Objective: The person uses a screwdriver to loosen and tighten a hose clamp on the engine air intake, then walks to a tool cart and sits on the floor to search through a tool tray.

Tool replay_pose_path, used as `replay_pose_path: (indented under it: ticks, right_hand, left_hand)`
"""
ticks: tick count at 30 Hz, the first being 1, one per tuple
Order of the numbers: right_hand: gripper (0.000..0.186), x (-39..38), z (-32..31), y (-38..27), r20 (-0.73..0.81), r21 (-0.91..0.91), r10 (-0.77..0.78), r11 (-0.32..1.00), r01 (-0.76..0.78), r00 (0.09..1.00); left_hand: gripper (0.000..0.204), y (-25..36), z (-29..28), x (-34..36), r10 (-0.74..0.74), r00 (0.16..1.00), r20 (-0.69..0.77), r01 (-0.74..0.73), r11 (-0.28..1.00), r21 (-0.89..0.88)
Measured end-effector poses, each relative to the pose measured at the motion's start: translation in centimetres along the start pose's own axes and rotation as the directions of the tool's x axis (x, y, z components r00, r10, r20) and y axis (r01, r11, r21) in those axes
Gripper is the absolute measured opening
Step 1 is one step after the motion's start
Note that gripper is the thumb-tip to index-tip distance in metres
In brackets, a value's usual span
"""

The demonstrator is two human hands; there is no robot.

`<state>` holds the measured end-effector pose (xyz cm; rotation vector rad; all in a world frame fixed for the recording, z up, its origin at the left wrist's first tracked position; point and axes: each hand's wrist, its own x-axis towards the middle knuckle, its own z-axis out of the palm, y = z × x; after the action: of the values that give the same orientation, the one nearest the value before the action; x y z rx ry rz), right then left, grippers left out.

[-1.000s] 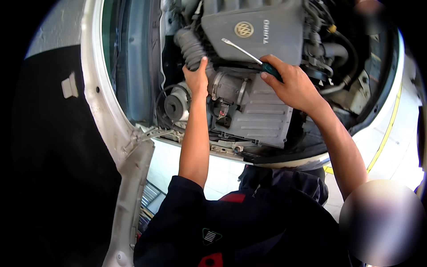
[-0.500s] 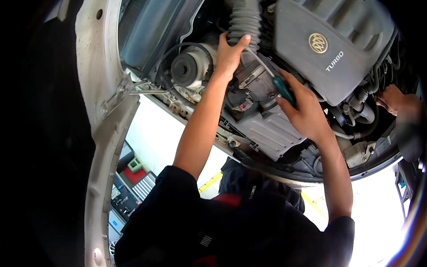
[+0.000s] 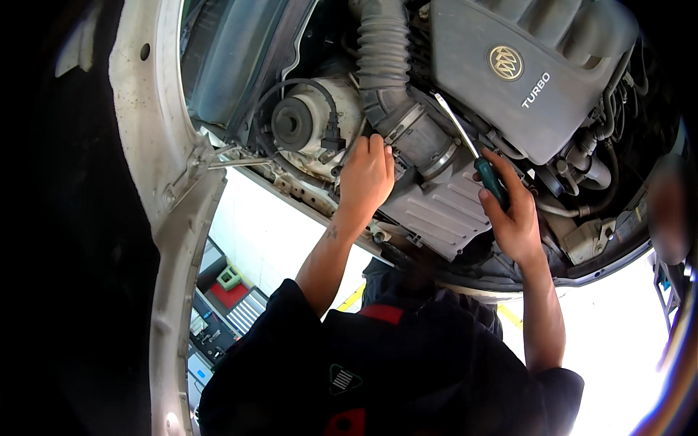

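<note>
My left hand is at the lower left end of the grey metal clamped intake housing, its fingers curled and pressed together; what they hold is hidden. A ribbed rubber hose runs up from that housing. My right hand grips a screwdriver with a green handle, its shaft pointing up and left toward the engine cover. Below the housing lies a grey ribbed box lid. A round pale housing with a dark centre and a looping cable sit left of my left hand.
A dark grey engine cover fills the upper right. The raised body panel runs down the left. Below it on the floor side is a tool cart. A blurred co-worker's arm is at the right edge.
My left hand has moved down from the ribbed hose to the clamped housing. The screwdriver tip has shifted right, away from that hand. A co-worker's hand at the right has pulled back.
</note>
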<state>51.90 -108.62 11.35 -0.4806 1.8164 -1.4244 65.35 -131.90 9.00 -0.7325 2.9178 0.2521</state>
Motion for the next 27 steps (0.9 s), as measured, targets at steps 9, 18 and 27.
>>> replay_pose_path:
  ticks: [9, 18, 27]
  right_hand:
    - [0.049, -0.6, -1.0, -0.7, -0.021, -0.011, 0.063, 0.998, -0.063, 0.998]
    - [0.049, -1.6, -0.5, -0.3, -0.025, -0.044, 0.035, 0.998, -0.036, 0.999]
    - [0.049, -0.5, 0.7, -0.3, -0.015, -0.095, -0.009, 0.995, 0.008, 1.000]
  left_hand:
    - [0.026, -0.5, -1.1, 1.0, 0.011, 0.991, 0.132, -0.029, 0.990, 0.136]
    - [0.032, -1.4, -0.9, 0.7, -0.005, 1.000, 0.013, 0.005, 0.999, -0.037]
    - [0.026, -2.5, 0.4, 0.2, 0.052, 0.997, 0.052, -0.049, 0.998, -0.042]
